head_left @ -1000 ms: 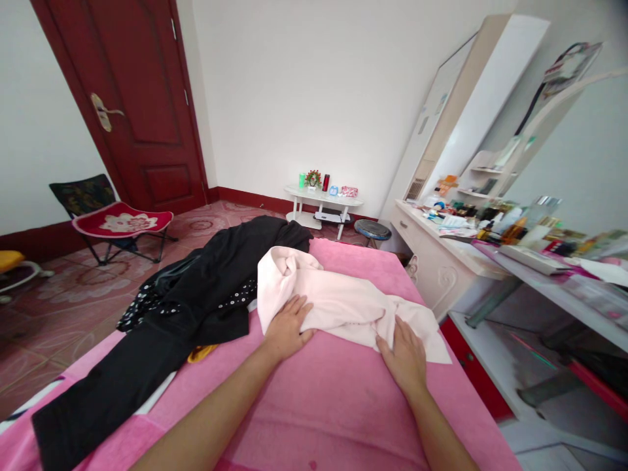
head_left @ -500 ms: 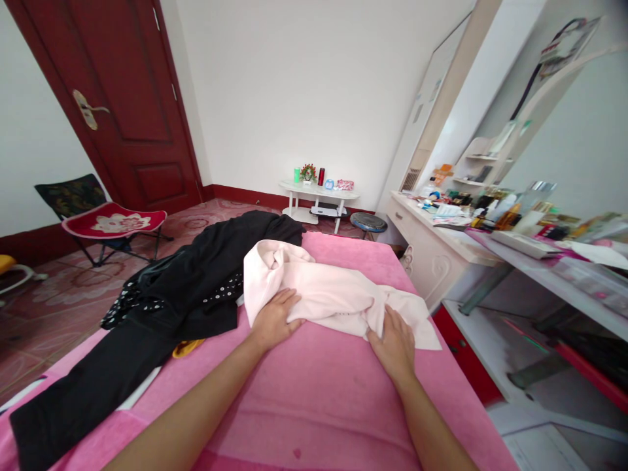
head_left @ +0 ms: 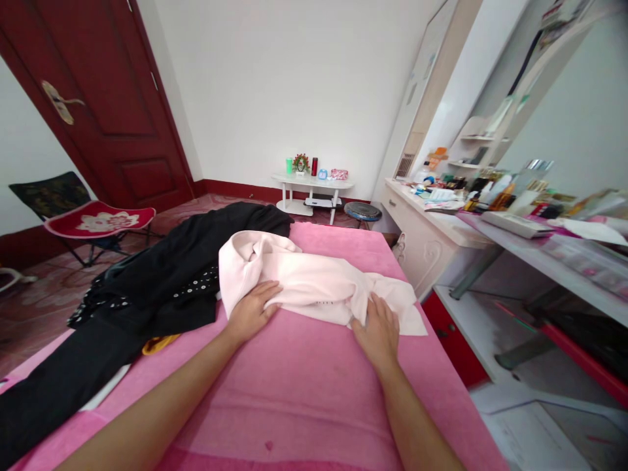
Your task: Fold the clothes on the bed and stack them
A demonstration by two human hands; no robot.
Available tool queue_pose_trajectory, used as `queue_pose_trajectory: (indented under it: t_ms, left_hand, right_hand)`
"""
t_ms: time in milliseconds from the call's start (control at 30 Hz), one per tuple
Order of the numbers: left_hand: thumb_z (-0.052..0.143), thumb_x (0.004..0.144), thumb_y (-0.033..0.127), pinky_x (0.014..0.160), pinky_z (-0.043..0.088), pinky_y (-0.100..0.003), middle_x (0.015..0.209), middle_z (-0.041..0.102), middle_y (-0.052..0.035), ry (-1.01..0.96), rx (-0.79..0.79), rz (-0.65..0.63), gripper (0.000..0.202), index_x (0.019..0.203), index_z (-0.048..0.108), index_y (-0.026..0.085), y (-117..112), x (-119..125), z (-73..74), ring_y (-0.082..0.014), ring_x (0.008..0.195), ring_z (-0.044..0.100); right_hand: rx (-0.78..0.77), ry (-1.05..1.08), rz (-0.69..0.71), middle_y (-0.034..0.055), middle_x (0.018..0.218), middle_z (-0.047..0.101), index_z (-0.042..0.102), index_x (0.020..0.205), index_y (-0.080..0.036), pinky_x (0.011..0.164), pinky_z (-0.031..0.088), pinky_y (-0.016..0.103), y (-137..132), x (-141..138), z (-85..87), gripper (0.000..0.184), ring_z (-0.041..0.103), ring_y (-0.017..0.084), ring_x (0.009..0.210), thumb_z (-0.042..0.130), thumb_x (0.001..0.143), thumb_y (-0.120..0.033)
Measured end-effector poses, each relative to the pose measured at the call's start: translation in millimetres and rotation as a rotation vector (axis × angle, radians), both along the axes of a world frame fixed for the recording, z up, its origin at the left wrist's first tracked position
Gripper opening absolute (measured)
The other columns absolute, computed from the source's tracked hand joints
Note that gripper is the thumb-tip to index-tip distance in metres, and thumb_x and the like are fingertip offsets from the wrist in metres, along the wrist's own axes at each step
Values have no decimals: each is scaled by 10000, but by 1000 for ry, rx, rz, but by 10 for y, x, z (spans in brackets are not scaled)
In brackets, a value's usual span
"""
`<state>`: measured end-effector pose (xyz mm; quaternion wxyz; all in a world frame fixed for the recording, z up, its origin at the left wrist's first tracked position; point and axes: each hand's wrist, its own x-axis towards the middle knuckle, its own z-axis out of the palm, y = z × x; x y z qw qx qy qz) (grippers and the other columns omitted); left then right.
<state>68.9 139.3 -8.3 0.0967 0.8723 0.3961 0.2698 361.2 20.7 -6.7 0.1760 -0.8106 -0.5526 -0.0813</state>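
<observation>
A pale pink garment (head_left: 314,281) lies crumpled across the pink bed cover (head_left: 304,392). My left hand (head_left: 250,311) rests flat on the garment's near left edge, fingers stretched out. My right hand (head_left: 377,330) lies on the garment's near right part, fingers extended over a fold. Neither hand lifts the cloth. Both forearms reach forward over the cover.
A heap of black clothes (head_left: 161,281) with a dotted piece lies to the left on the bed. A white dressing table (head_left: 441,229) crowded with bottles stands right. A folding chair (head_left: 93,219), a dark red door (head_left: 98,104) and a small white table (head_left: 311,190) are beyond.
The view has drifted so everything sits lower left in frame. Both hands stay on the pink garment, pressing it slightly closer together; the garment looks a little more bunched.
</observation>
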Motion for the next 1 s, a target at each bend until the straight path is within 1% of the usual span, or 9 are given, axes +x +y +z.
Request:
queue_pose_trajectory:
  t_ms: [233, 367, 467, 600, 733, 800, 833, 900, 1000]
  left_hand:
    - [354, 931, 397, 1094, 317, -355, 1312, 540, -30, -74, -81, 17, 419, 1240, 562, 207, -8, -32, 20, -191, 1247, 448]
    - [362, 923, 379, 1091, 314, -351, 1294, 555, -40, -138, -114, 6, 413, 1219, 579, 189, -5, -54, 31, -196, 1232, 463]
    - [355, 920, 376, 1064, 339, -355, 1264, 579, -45, -231, -164, 7, 419, 1214, 583, 183, -1, -87, 35, -206, 1191, 500]
    - [346, 920, 385, 991, 401, -366, 1179, 635, -45, -396, -255, 46, 423, 1192, 597, 181, -9, -124, -1, -223, 1095, 564]
    - [370, 903, 373, 904, 451, -372, 1042, 687, -44, -479, -327, 51, 397, 1123, 629, 168, 5, -166, 12, -237, 972, 609]
    - [377, 892, 361, 860, 469, -364, 963, 698, -46, -505, -361, 20, 391, 1085, 640, 146, 17, -220, 162, -236, 908, 620]
    - [383, 885, 357, 844, 473, -355, 939, 698, -46, -513, -367, -11, 388, 1072, 642, 137, 14, -263, 294, -234, 893, 621]
    - [391, 878, 357, 836, 470, -336, 925, 693, -42, -493, -344, -92, 384, 1055, 647, 132, -34, -383, 666, -231, 892, 618]
    - [403, 875, 379, 846, 460, -329, 897, 687, -29, -319, -270, -202, 371, 1023, 663, 159, -249, -638, 1335, -228, 875, 620]
  right_hand:
    - [126, 28, 43, 133, 1388, 426, 483, 1272, -123, 1045, 234, 471, 15, -5, -39, 561, 349, 306, 1266, 479, 741, -303]
    - [318, 93, 64, 158, 1279, 507, 506, 1211, -110, 1013, 293, 433, 10, 23, -67, 523, 426, 287, 1188, 504, 712, -263]
    - [440, 120, -17, 148, 1235, 529, 560, 1121, -120, 992, 317, 415, -38, 34, -42, 423, 448, 281, 1148, 499, 732, -273]
    - [403, 131, -134, 121, 1221, 546, 610, 1061, -148, 968, 332, 376, -124, 14, 11, 348, 466, 264, 1110, 439, 801, -304]
    - [332, 158, -80, 122, 1191, 569, 604, 1087, -127, 957, 343, 362, -162, -32, 37, 390, 474, 258, 1102, 373, 831, -309]
    - [271, 205, -46, 120, 1151, 589, 600, 1091, -135, 940, 355, 359, -162, -56, 97, 395, 491, 257, 1080, 360, 834, -315]
    - [242, 232, -35, 119, 1107, 608, 603, 1078, -139, 914, 372, 355, -162, -63, 156, 391, 511, 256, 1047, 360, 834, -324]
    - [209, 269, -37, 116, 1020, 635, 602, 1062, -143, 845, 407, 344, -179, -60, 340, 393, 550, 250, 962, 352, 839, -348]
    - [287, 312, -56, 101, 964, 644, 572, 1084, -142, 769, 434, 324, -310, 3, 727, 420, 573, 235, 868, 356, 832, -398]
